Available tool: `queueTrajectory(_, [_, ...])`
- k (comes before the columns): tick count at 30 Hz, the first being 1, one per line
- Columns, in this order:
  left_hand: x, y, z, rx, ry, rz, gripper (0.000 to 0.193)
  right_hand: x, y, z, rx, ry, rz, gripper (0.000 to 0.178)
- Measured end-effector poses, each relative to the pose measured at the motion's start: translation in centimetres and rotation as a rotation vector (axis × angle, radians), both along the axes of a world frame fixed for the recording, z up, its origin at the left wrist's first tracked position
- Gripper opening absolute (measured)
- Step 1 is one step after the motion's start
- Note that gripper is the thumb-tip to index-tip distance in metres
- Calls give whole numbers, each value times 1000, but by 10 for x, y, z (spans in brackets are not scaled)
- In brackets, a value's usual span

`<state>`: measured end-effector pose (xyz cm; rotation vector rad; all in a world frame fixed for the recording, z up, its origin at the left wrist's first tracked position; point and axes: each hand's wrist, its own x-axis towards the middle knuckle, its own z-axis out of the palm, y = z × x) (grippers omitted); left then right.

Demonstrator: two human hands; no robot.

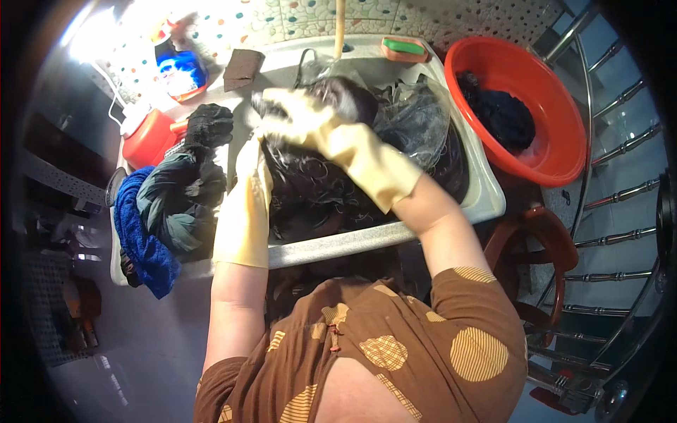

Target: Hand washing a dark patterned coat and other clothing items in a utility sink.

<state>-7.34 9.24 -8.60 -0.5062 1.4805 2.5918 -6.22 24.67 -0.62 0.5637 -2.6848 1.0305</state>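
Observation:
Both my hands wear pale yellow rubber gloves and meet over the left part of a white sink (317, 250). My right hand (300, 123) reaches across to the left, its fingers smeared by motion. Beneath it, my left hand (255, 134) is mostly hidden, so its grip does not show. A small dark patch shows between the gloves, too blurred to name. Right under my hands lies a heap of dark wet laundry (310, 197) filling the basin. A clear plastic bag or sheet (419, 116) covers part of the heap on the right.
A red basin (557, 134) with dark cloth stands right of the sink. A green soap bar (404, 46) sits on the back rim, near a brown block (243, 68). Twisted grey-green cloth (180, 197) and a blue towel (148, 233) hang over the left edge. A brown chair (543, 247) stands right.

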Motion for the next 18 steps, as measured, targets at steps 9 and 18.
queueTrajectory(9, [10, 13, -13, -65, 66, -124, 45, 1, -37, -58, 553, 370, -210, 11])
queueTrajectory(18, [-30, -13, -61, 22, 22, -32, 37, -41, -36, -40, 278, -403, -170, 37])
